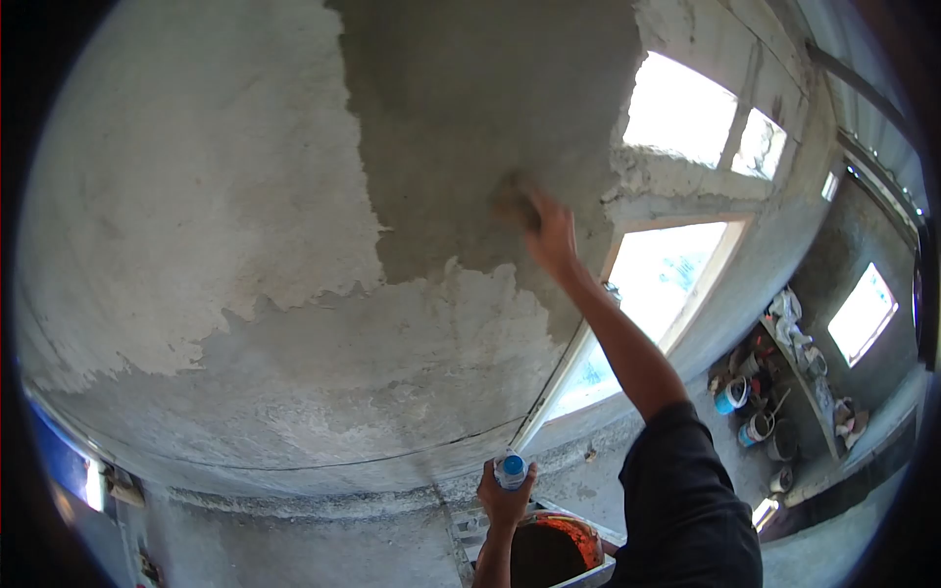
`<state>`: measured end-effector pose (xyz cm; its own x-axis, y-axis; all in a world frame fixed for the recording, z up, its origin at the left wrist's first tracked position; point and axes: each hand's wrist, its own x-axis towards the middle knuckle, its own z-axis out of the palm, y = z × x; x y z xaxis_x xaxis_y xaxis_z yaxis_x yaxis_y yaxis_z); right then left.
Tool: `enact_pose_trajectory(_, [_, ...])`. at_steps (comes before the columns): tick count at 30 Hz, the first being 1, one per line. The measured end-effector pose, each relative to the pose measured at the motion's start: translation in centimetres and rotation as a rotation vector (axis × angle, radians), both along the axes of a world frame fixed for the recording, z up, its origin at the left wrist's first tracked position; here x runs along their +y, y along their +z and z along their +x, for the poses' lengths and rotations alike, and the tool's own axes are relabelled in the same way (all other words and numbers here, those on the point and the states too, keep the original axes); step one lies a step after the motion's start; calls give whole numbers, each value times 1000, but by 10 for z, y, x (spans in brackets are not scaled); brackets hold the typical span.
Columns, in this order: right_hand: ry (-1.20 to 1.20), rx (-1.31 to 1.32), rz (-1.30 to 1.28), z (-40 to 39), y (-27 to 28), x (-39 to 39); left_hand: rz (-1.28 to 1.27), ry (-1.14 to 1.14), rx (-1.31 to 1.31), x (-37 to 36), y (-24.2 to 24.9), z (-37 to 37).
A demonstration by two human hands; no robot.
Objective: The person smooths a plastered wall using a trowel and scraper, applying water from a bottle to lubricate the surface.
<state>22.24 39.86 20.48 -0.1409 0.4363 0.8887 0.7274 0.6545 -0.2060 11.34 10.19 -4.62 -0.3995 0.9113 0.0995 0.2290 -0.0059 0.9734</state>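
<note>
My right hand is raised against the dark, damp patch of plaster on the wall. Its fingers are wrapped round a blurred brown pad-like tool that touches or nearly touches the patch. Low in the view, my left hand grips a clear plastic bottle with a blue cap, held upright. Just below and to the right of that hand is an orange-rimmed bucket with dark contents.
Lighter, rough-edged plaster surrounds the patch. Right of it are a bright doorway or window opening and smaller openings above. Buckets and a cluttered shelf stand at the far right.
</note>
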Motion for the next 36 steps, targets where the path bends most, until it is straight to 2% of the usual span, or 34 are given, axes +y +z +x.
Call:
enact_pose_trajectory(3, [26, 193, -376, 1, -71, -85, 13, 43, -20, 2, 3, -3])
enact_pose_trajectory(4, [190, 380, -478, 14, -111, -97, 42, 51, -34, 3, 4, -4])
enact_pose_trajectory(5, [318, 673, -832, 29, -140, -118, 65, 56, -40, 1, 4, -6])
enact_pose_trajectory(6, [502, 1095, -980, 43, -173, -142, 62, 73, -38, -1, 5, -8])
enact_pose_trajectory(7, [541, 1381, -1175, 57, -181, -172, 46, 72, -77, 0, 7, -11])
enact_pose_trajectory(9, [430, 1632, -1256, 86, -215, -220, 29, 86, -116, -3, 12, -12])
enact_pose_trajectory(11, [598, 1710, -1245, 125, -281, -260, -53, -13, -234, -2, 19, -16])
enact_pose_trajectory(13, [474, 1371, -1178, 134, -306, -312, -27, -47, -186, -2, 33, -19])
enact_pose_trajectory(15, [381, 1782, -1347, 122, -287, -343, -25, -87, -140, -7, 43, -17])
enact_pose_trajectory(17, [526, 1905, -1334, 107, -273, -362, 81, -252, -14, -9, 53, -17])
enact_pose_trajectory(18, [549, 1849, -1392, 103, -271, -366, 48, -347, 20, -16, 76, -17])
enact_pose_trajectory(19, [579, 1786, -1448, 100, -269, -368, 45, -340, 36, -19, 77, -17])
enact_pose_trajectory(21, [612, 1779, -1445, 92, -268, -367, 16, -485, 107, -22, 81, -16])
enact_pose_trajectory(23, [650, 1767, -1431, 84, -260, -363, -17, -505, 111, -30, 94, -15])
enact_pose_trajectory(26, [816, 1846, -1421, 75, -226, -354, 67, -534, 183, -38, 104, -22])
enact_pose_trajectory(28, [840, 1735, -1323, 73, -221, -352, 16, -485, -210, -43, 112, -31])
enact_pose_trajectory(29, [852, 1736, -1320, 69, -220, -353, 20, -483, -201, -45, 113, -34])
enact_pose_trajectory(31, [583, 1762, -1149, 57, -217, -357, -2, -318, -789, -50, 114, -38])
enact_pose_trajectory(32, [594, 1761, -1146, 48, -218, -360, 60, -229, -869, -56, 114, -32])
enact_pose_trajectory(34, [327, 1671, -1101, 32, -232, -363, 134, -225, -863, -71, 129, -14])
enact_pose_trajectory(35, [344, 1668, -1092, 29, -260, -364, 202, -219, -866, -74, 130, -5])
enact_pose_trajectory(36, [481, 1361, -1150, 25, -303, -365, 251, -237, -756, -75, 116, -1])
